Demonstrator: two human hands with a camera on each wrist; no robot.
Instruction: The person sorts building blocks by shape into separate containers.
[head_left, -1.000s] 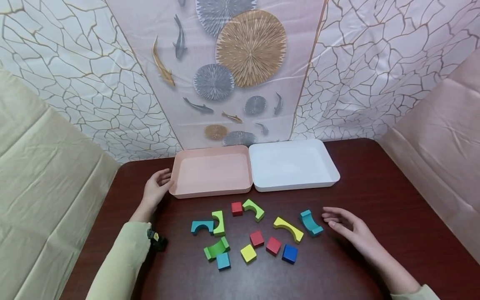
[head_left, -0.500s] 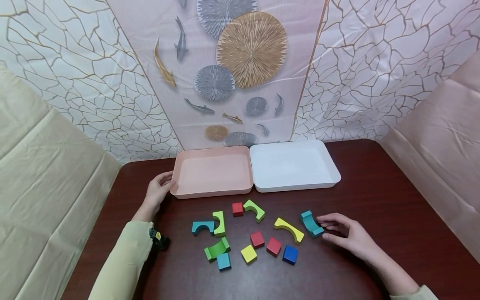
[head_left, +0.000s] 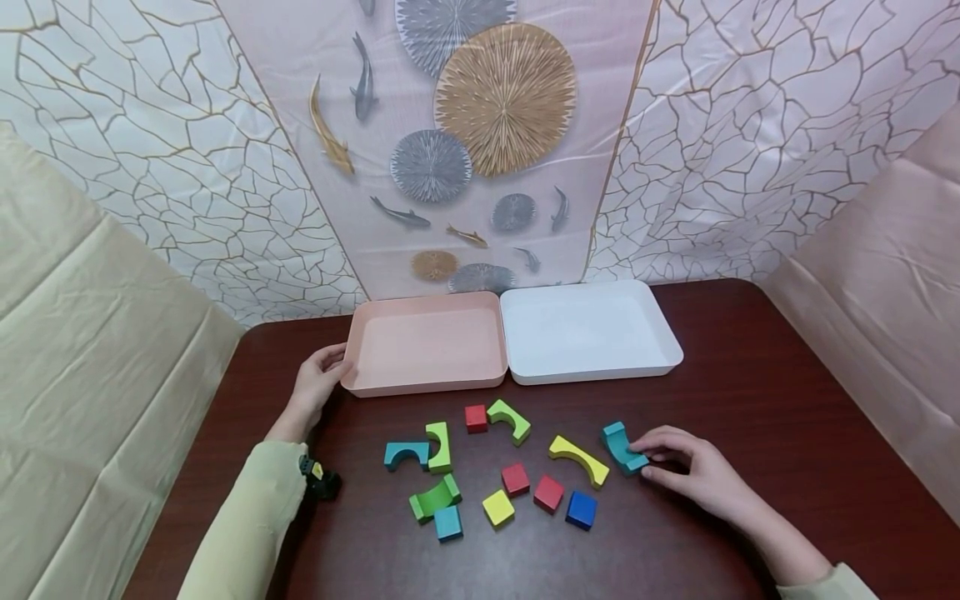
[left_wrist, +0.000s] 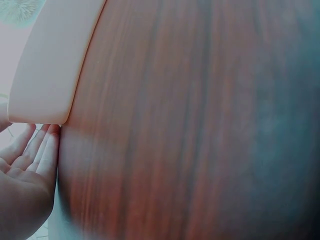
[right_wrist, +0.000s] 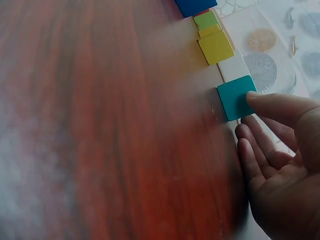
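Dark tabletop [head_left: 750, 358], end of teal arch [head_left: 618, 445] pinched between right fingers [head_left: 663, 437], left fingers [left_wrist: 47, 152] loose against pink tray [head_left: 427, 343]

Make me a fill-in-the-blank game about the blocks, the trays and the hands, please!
1. There are ____ red cubes on the table.
2. The person's ____ hand pinches a teal arch.
3. The left hand touches the pink tray, which sits beside the ____ tray.

Missing words: three; right; white.
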